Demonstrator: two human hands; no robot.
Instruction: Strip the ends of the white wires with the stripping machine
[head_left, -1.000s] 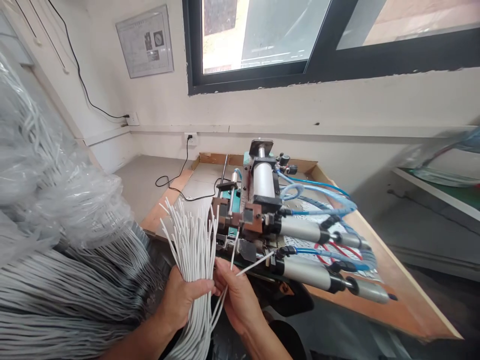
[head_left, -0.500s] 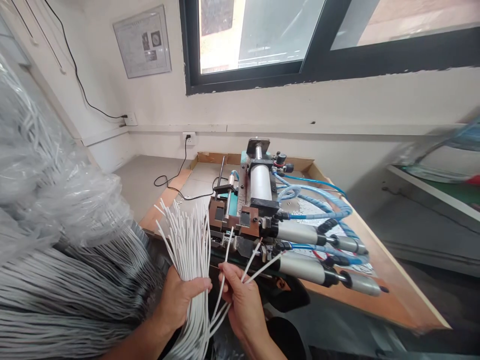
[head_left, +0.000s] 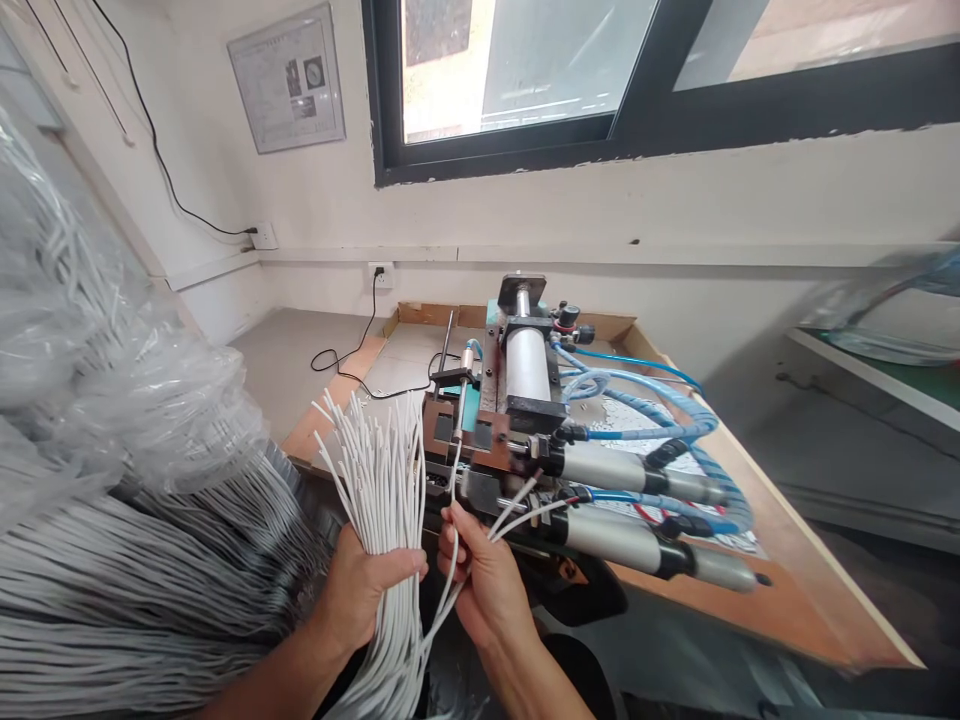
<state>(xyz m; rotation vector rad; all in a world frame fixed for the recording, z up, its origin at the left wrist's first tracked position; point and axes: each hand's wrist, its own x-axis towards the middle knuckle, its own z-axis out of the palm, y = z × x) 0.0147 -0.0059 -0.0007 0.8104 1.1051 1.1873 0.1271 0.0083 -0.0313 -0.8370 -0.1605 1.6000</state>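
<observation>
A thick bundle of white cables (head_left: 382,480) stands fanned out at its top, with my left hand (head_left: 367,590) wrapped round it lower down. Beside it my right hand (head_left: 484,575) pinches one white cable (head_left: 454,480) between thumb and fingertips. That cable's tip reaches the front of a pneumatic machine (head_left: 469,435). Two more cables (head_left: 525,515) stick out to the right from the same hand, their ends reddish.
Large bundles of grey cables (head_left: 150,570) under clear plastic (head_left: 142,390) fill the left. The machine's silver cylinders (head_left: 622,540) and blue hoses (head_left: 675,400) spread right over a wooden-edged table (head_left: 832,590). A black cord (head_left: 371,320) hangs behind.
My right hand has brought the single cable up to the machine's front. The machine's cylinder rods on the right have drawn in. The view has shifted slightly.
</observation>
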